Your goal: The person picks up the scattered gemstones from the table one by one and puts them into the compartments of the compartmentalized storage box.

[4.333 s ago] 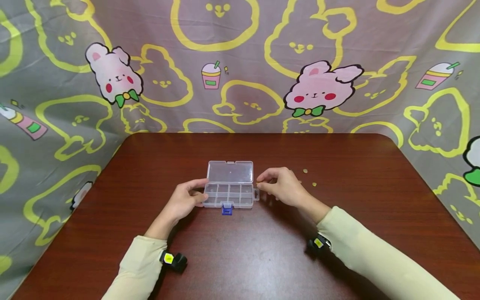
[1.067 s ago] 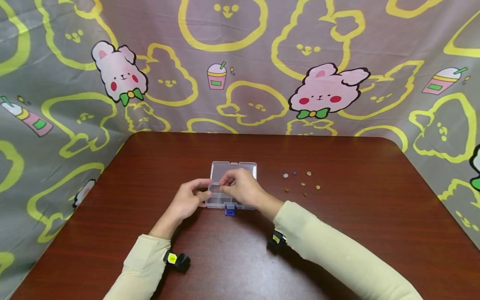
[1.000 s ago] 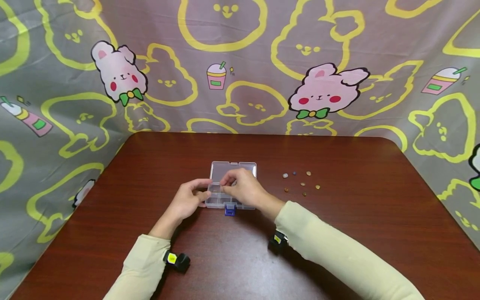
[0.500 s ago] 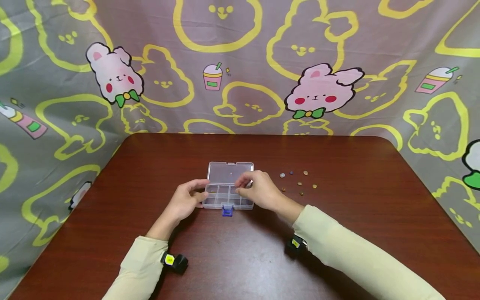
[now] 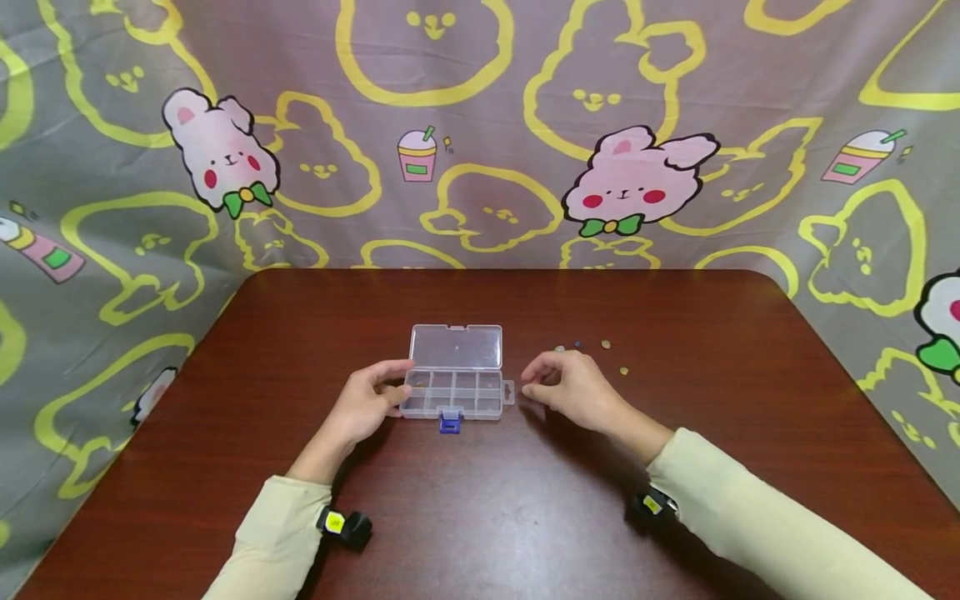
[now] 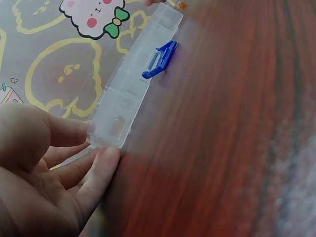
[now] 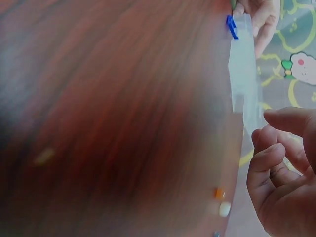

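Observation:
A clear plastic compartment box (image 5: 453,392) lies on the table with its lid (image 5: 457,346) raised at the back and its blue latch (image 5: 450,422) hanging at the front. My left hand (image 5: 365,402) grips the box's left end between thumb and fingers. A small brownish piece (image 6: 117,123) shows through the wall at that end in the left wrist view. My right hand (image 5: 576,390) hovers just right of the box, fingers loosely bent, thumb and index apart, nothing visible between them. Close to it lie an orange bead-like stone (image 7: 219,193) and a white one (image 7: 224,209).
Beyond the right hand lie a small blue stone (image 5: 577,344) and two yellowish stones, one farther back (image 5: 606,344) and one nearer (image 5: 624,371); the hand may hide others. A patterned cloth (image 5: 480,167) hangs around the wooden table (image 5: 480,517).
My right hand was over the box's left compartments a second ago and has moved right, off the box toward the stones. The left hand has kept its grip on the box.

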The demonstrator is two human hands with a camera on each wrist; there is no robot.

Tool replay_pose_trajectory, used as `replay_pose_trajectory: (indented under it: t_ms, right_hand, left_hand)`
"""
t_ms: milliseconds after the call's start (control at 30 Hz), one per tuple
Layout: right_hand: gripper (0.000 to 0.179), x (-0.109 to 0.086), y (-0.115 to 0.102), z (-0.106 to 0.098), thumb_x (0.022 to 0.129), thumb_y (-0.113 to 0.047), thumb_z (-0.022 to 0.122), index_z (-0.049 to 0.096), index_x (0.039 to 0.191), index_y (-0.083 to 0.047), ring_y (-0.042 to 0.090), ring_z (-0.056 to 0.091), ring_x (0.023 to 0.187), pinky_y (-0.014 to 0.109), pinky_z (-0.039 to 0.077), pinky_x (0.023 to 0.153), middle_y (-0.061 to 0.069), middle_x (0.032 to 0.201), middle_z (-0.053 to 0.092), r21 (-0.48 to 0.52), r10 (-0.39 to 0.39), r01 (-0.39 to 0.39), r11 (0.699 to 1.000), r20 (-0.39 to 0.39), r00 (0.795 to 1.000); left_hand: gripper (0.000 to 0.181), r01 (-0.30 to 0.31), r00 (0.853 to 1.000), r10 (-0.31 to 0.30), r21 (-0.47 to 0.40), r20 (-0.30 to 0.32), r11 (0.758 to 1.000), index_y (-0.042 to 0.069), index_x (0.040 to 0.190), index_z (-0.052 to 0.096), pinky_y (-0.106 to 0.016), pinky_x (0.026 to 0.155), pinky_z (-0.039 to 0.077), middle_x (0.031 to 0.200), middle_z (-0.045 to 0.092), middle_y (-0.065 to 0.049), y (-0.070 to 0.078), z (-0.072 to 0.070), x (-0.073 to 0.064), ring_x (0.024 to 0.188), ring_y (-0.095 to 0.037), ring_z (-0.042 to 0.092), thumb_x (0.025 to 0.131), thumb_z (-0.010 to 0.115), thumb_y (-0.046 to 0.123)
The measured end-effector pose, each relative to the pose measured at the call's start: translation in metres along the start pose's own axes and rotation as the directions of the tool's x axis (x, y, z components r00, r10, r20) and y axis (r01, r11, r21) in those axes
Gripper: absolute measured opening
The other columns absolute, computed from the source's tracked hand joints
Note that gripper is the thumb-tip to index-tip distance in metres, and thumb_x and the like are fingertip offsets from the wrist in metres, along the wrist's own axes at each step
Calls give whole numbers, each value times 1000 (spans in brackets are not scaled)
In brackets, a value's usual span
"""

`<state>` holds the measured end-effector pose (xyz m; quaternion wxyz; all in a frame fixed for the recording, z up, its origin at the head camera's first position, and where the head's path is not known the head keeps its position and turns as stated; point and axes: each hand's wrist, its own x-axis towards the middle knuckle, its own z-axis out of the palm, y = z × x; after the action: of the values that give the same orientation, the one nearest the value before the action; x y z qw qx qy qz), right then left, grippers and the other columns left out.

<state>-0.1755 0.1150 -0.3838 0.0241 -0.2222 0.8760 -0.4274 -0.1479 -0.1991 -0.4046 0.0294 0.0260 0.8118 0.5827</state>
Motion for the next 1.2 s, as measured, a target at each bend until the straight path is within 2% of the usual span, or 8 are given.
replay_pose_trajectory:
  t_ms: [133,400,667,933,1200]
  right_hand:
    - [11,-8,11,-9,85,-6,78,74,95,-5,14,59,56,29,50,53,-2,78,67,11,36,-36,999,8,999]
    - [13,-25,30,-27,84,-6,79,74,95,-6,15,59,57,29,49,52,0,78,67,-2,66,-66,998,-16,998]
    - [14,-37,44,-40,82,-4,79,73,94,-7,14,57,57,26,45,51,-1,76,63,-41,82,-84,996,-49,995]
    - [16,-43,56,-50,81,-4,80,73,95,-7,13,58,55,25,45,51,-1,76,62,-74,107,-112,991,-72,992]
    - [15,-42,63,-56,82,-4,78,72,96,-5,14,58,54,26,46,49,0,73,61,-89,122,-128,988,-74,990]
  left_hand:
    - [40,1,1000,-1,-3,0,1000,-8,134,57,-31,67,58,131,59,-30,0,-1,-1,88,-24,66,95,61,-6]
    - [40,5,1000,-5,8,-6,1000,-7,134,58,-29,66,58,130,60,-29,-4,-1,0,85,-20,66,94,61,-6]
    - [40,7,1000,-7,18,-6,1000,-6,134,58,-29,66,58,130,60,-28,-5,-1,1,86,-23,66,94,61,-7]
    - [40,8,1000,-8,18,-7,1000,-6,134,58,-29,66,58,130,60,-28,-4,0,2,85,-22,66,95,61,-6]
    - [39,-4,1000,4,23,-5,1000,-7,134,58,-29,66,58,130,60,-28,-4,0,1,87,-23,66,95,61,-5]
